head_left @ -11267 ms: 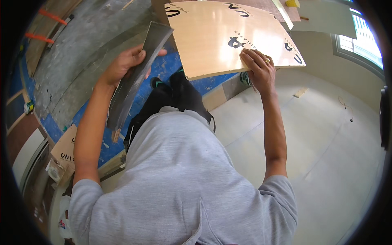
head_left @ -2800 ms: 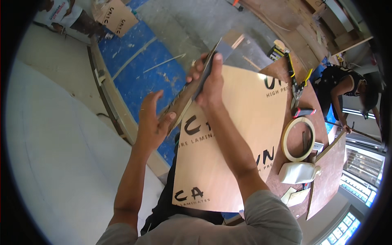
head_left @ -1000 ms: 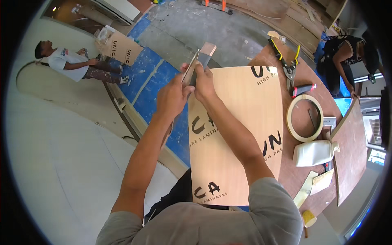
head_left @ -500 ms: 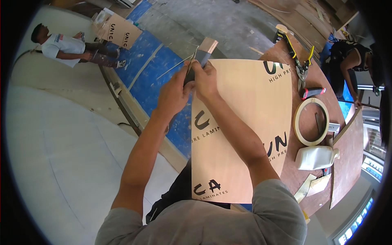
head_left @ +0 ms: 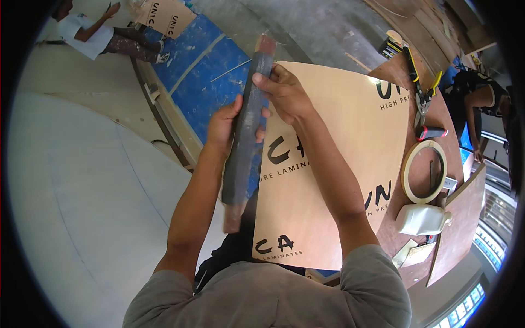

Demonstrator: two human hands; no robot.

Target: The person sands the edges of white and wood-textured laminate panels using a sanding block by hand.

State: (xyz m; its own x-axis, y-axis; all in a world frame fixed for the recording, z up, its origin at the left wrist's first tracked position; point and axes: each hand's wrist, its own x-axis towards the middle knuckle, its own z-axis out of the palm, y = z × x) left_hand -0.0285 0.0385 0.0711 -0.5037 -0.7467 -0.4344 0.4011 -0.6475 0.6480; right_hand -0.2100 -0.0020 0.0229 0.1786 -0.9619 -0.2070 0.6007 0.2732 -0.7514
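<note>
Grey strip: I see the long grey strip point(head_left: 245, 136) lengthwise between both grips, its bare ends wooden;
Left grip: my left grip point(head_left: 220, 133) is clamped round its middle from behind, fingertips showing past the right edge;
Right grip: my right grip point(head_left: 288, 97) is clamped near its upper end, thumb on the face;
Board: the pale printed board point(head_left: 350, 128) lies on the tabletop point(head_left: 390, 240);
Change: half a second ago both grips crowd the far end; now they sit apart
</note>
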